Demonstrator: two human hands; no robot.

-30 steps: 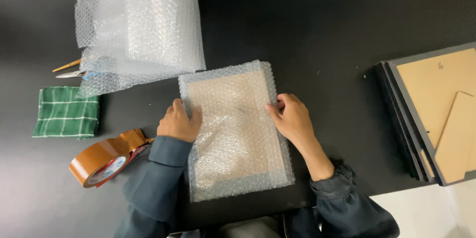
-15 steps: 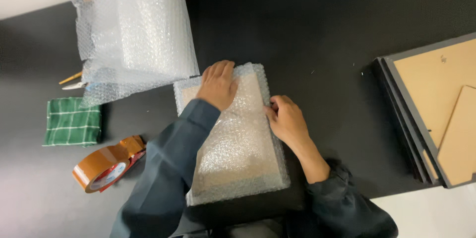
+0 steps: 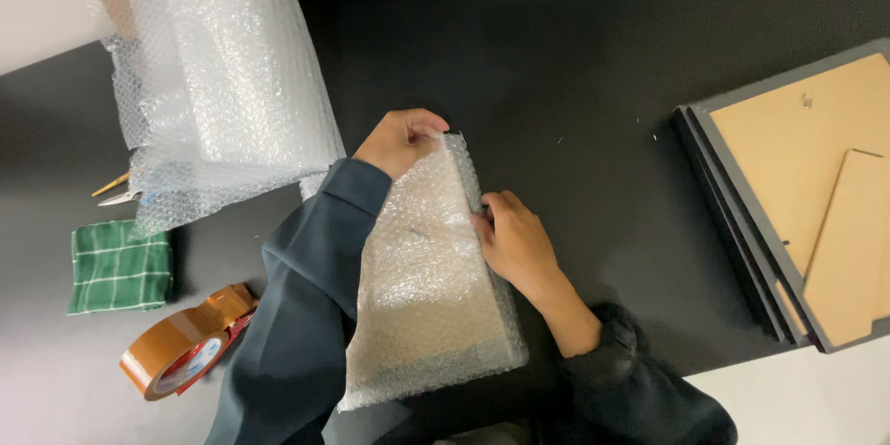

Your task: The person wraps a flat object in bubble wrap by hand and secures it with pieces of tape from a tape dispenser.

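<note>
**Flat item wrapped in bubble wrap, ends not yet sealed**

I see the bubble-wrapped panel [image 3: 431,287] lying mid-counter, fully covered, flat, tan through the clear film. My left hand [image 3: 400,139] pinches its far top corner, fingers closed on the wrap. My right hand [image 3: 514,241] presses flat on the right edge, fingers narrow. No tape on it that I can see; tape roll [image 3: 176,352] sits untouched, left.

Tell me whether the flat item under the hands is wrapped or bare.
Wrapped: bubble wrap covers the whole flat item, with both hands pressing its edges.
</note>
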